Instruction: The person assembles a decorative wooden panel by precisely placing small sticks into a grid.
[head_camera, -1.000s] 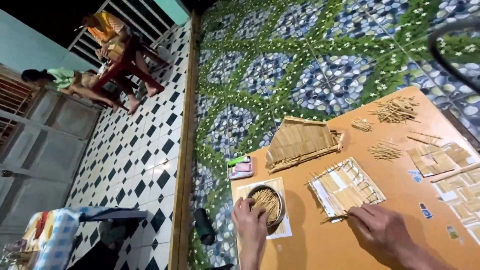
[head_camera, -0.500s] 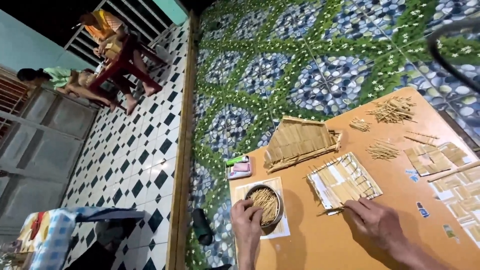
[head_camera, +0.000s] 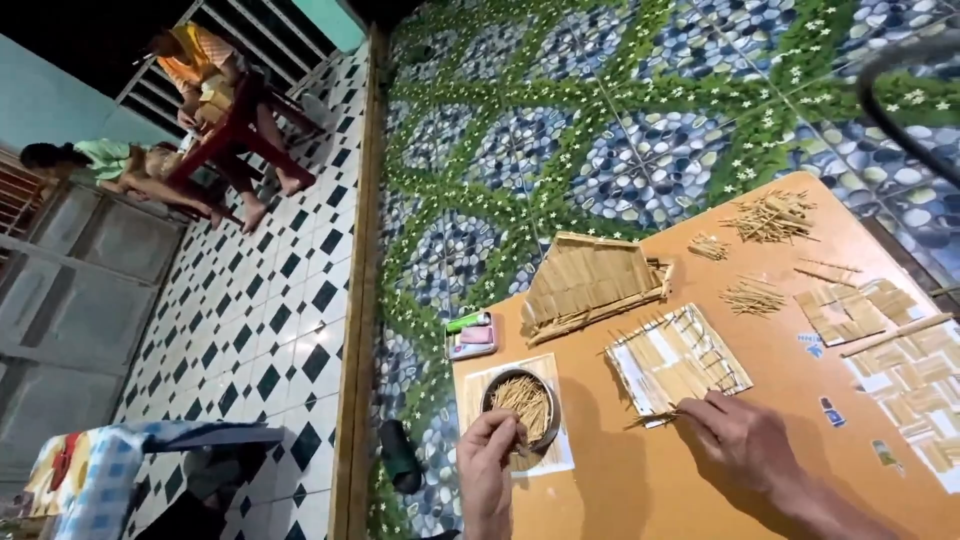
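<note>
Nearest to me, at the near edge of the bench (head_camera: 640, 480), my left hand (head_camera: 487, 462) reaches into the round metal bowl (head_camera: 520, 403) of thin sticks. Its fingertips are drawn together at the near rim of the bowl and seem to pinch a few sticks; how many, I cannot tell. The bowl stands on a pale card near the left edge of the bench.

My right hand (head_camera: 745, 440) lies a little to the right. Its thumb and forefinger are pressed together on a small bundle of sticks (head_camera: 652, 417), whose tips point left and touch the near corner of the stick panel (head_camera: 677, 360). The other fingers are curled and rest on the bench.

To do this step well, I judge that the left hand should lift only one or two sticks and keep them parallel, because a thick pinch is hard to lay straight. The right hand should hold the bundle low and steady against the panel corner, without pushing, so the panel does not slide toward the middle of the bench.

Further away stands the stick roof piece (head_camera: 592, 282), just behind the panel. A green lighter and a small pink box (head_camera: 472, 336) lie at the left edge. Loose stick heaps (head_camera: 772, 217) are near the far corner, and flat woven pieces (head_camera: 905, 370) lie along the right edge.
</note>
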